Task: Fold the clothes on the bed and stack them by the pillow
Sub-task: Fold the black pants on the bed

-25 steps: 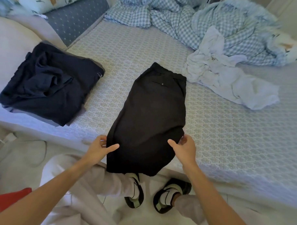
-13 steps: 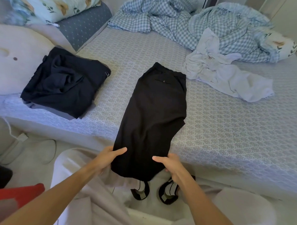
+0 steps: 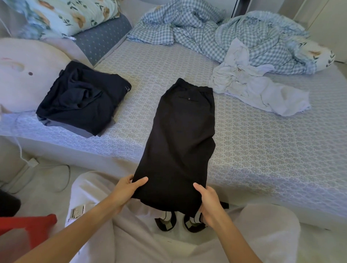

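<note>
Bed (image 3: 266, 154) w/ patterned sheet. Black pants (image 3: 180, 135) lie lengthwise mid-bed, waistband far end, near end hanging over the bed edge. Left hand (image 3: 125, 190) & right hand (image 3: 209, 203) pinch the near corners, thumbs on top, fingers curled under. Dark folded stack (image 3: 81, 98) sits left, touching the pale pillow (image 3: 19, 74). White garment (image 3: 255, 87) crumpled far right, against checked duvet (image 3: 241, 35).

Bare forearms, pale grey-beige trousers (image 3: 137, 246), white socks, black sandals (image 3: 166, 222).
</note>
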